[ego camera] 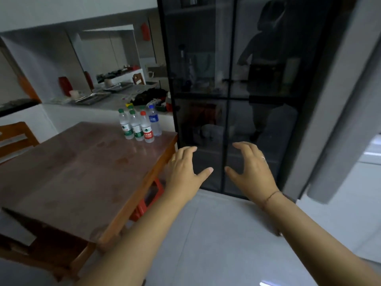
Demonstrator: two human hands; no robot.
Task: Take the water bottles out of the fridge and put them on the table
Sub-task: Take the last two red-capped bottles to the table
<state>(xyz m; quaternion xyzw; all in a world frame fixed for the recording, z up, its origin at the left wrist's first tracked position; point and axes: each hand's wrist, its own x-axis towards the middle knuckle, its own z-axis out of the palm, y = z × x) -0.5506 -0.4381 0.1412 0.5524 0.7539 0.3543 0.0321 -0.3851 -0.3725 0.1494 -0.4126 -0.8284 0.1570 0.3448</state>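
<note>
Both hands are empty and out in front of me. Left hand (185, 170): fingers nearly straight and close together, thumb splayed wide, holding and touching nothing; thin ring on 1 finger. Right hand (250, 168): fingers loosely curved in a claw, thumb spread wide, also holding nothing; a ring and a thin cord bracelet (270, 196) at the wrist.

The water bottles (136, 129) stand upright in a tight cluster at the far corner of the table (72, 162), well apart from both hands. They are clear ribbed plastic. In the front row 2 have green caps and 1 has a red cap, with a blue-capped 1 just behind; more caps show behind, count unclear.

The table has a glossy reddish-brown top, smudged, on an orange wood frame. A red plastic stool (148, 195) is tucked under its edge.

Behind the hands is a dark glass-front unit (226, 79) with a black frame, doors closed and contents murky. The floor (206, 234) is pale grey tile.
</note>
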